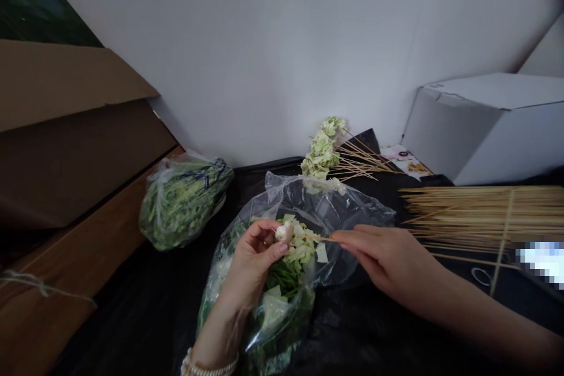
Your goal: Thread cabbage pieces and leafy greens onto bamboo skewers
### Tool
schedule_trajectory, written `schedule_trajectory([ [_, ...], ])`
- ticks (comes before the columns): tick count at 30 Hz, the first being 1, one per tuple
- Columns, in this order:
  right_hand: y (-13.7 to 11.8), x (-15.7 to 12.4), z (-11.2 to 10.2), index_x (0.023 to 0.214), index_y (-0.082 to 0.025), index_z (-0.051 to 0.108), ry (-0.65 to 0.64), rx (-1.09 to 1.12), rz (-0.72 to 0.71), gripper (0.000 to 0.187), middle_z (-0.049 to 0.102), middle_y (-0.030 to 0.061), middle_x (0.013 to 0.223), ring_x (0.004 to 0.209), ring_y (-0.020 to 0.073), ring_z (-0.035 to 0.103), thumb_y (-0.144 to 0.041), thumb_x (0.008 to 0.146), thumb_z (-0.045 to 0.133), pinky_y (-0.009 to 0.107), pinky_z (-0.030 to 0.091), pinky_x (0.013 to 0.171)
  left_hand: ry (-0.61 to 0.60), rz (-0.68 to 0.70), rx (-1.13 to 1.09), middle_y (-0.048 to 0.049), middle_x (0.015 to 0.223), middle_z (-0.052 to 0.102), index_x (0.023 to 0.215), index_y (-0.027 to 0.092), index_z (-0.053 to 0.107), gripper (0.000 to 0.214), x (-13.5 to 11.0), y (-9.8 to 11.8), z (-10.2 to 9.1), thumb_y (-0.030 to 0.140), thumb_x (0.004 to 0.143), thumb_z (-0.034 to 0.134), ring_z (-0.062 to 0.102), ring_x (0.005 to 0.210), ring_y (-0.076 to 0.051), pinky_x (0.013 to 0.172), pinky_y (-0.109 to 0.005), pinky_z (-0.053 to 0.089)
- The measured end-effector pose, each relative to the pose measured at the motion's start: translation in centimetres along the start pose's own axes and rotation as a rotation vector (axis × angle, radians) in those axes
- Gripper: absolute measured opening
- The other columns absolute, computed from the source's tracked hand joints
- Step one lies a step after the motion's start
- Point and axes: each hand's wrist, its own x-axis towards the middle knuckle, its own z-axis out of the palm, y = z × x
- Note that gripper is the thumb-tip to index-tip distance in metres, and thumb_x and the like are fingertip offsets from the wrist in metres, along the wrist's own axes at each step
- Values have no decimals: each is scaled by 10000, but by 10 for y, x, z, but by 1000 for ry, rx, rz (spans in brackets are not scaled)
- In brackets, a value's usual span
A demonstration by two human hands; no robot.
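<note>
My left hand [253, 261] is closed in a pinch on a pale piece of cabbage [284, 231], held over an open clear plastic bag [352, 205] full of cut green and white vegetable pieces [299, 252]. My right hand [383, 255] pinches a thin bamboo skewer [315, 237] whose tip touches the cabbage piece. Behind the bag lies a pile of finished skewers [324, 150] loaded with cabbage, their sticks pointing right.
A bundle of bare bamboo skewers [484, 211] lies at the right on the black table cover [154, 299]. A second bag of greens [183, 200] sits at the left. A cardboard box [66, 129] stands at the left, a white box [493, 123] at the right.
</note>
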Motion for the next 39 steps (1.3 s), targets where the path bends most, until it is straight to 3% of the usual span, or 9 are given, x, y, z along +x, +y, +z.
schedule_trajectory([
  [14, -4, -2, 16, 1029, -179, 690, -79, -109, 11, 359, 681, 67, 793, 692, 209, 665, -127, 931, 349, 298, 471, 586, -50, -35, 146, -3, 863, 670, 787, 182, 663, 331, 2, -5, 1, 197, 551, 895, 634, 800, -134, 732, -232, 536],
  [18, 1, -3, 24, 1008, -188, 691, -60, 74, 25, 332, 712, 56, 828, 754, 203, 688, -165, 960, 363, 310, 509, 666, -31, 14, 231, -10, 838, 662, 765, 171, 667, 319, -1, -3, 5, 186, 547, 899, 630, 790, -141, 730, -234, 535],
  [20, 3, -3, 24, 1030, -196, 688, 14, 189, 3, 301, 739, 47, 918, 831, 183, 698, -189, 971, 393, 296, 519, 742, -8, 43, 167, -17, 878, 673, 846, 184, 689, 356, -5, 3, 10, 214, 562, 902, 644, 831, -155, 761, -250, 542],
  [23, 1, -3, 19, 1087, -205, 668, 122, 246, -13, 273, 742, 39, 1043, 924, 155, 691, -195, 980, 418, 271, 512, 815, 71, 43, -77, -61, 1110, 684, 1149, 238, 652, 505, -17, 11, 23, 355, 693, 835, 643, 1050, -214, 908, -335, 532],
  [26, -7, -5, 14, 1101, -215, 646, 129, 248, -27, 267, 736, 28, 1036, 918, 138, 688, -161, 975, 417, 254, 511, 808, 103, -102, -330, -122, 1263, 651, 1270, 235, 594, 507, -32, 9, 42, 498, 843, 664, 582, 1221, -274, 1016, -439, 479],
  [28, -15, -8, 15, 1066, -205, 641, 107, 216, -57, 283, 730, 31, 953, 831, 138, 690, -131, 971, 385, 252, 517, 738, 120, -163, -459, -141, 1260, 660, 1215, 225, 623, 495, -41, 3, 54, 562, 853, 616, 560, 1257, -304, 1024, -484, 468],
  [32, -28, -16, 23, 1070, -161, 617, 161, 65, -149, 303, 682, 31, 783, 644, 147, 648, -111, 973, 334, 258, 474, 568, 180, -111, -598, -111, 1049, 750, 985, 232, 672, 285, -50, -5, 68, 485, 860, 629, 640, 1156, -295, 980, -481, 497],
  [35, -35, -19, 27, 1112, -124, 586, 245, -45, -240, 289, 629, 8, 685, 538, 138, 595, -99, 971, 335, 261, 405, 469, 232, -56, -596, -110, 992, 764, 873, 218, 661, 200, -52, -8, 69, 412, 834, 634, 668, 1111, -306, 935, -464, 522],
  [39, -40, -21, 24, 1114, -106, 565, 268, -39, -290, 292, 609, 1, 662, 498, 123, 568, -78, 961, 317, 250, 395, 444, 350, 32, -547, -112, 911, 776, 807, 211, 633, 263, -53, -14, 71, 473, 811, 613, 709, 1020, -314, 850, -433, 555],
])
